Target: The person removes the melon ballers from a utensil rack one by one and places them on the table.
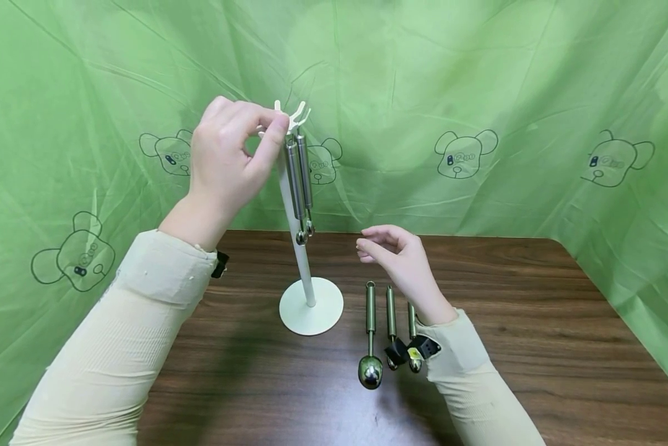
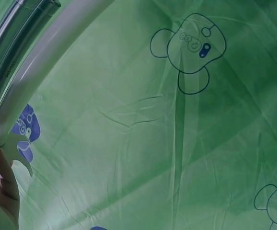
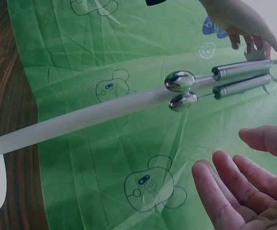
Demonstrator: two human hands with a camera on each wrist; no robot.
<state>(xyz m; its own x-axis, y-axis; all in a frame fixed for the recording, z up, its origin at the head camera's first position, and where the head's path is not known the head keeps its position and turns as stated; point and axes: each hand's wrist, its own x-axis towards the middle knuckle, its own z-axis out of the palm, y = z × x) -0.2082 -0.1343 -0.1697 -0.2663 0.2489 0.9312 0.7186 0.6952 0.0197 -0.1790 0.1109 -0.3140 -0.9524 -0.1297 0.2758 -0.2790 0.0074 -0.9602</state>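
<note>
A white stand (image 1: 303,266) with a round base and a crown of hooks (image 1: 297,116) stands upright on the table. My left hand (image 1: 228,145) pinches one side of that crown between thumb and fingers. Two steel scoops (image 3: 180,81) with tubular handles hang from the hooks, bowls down, beside the pole. To the right of the pole, my right hand (image 1: 395,254) hovers over the table with nothing in it, fingers relaxed and parted from the thumb. Below it lies a larger scoop (image 1: 370,334), with two smaller ones beside it, partly hidden by the right wrist and its camera.
The dark wood table (image 1: 512,328) ends at a back edge just behind the stand. Green cloth (image 1: 389,74) printed with bear faces surrounds it at the back and sides. A black wrist camera (image 1: 425,347) overlaps the lying scoops in the head view.
</note>
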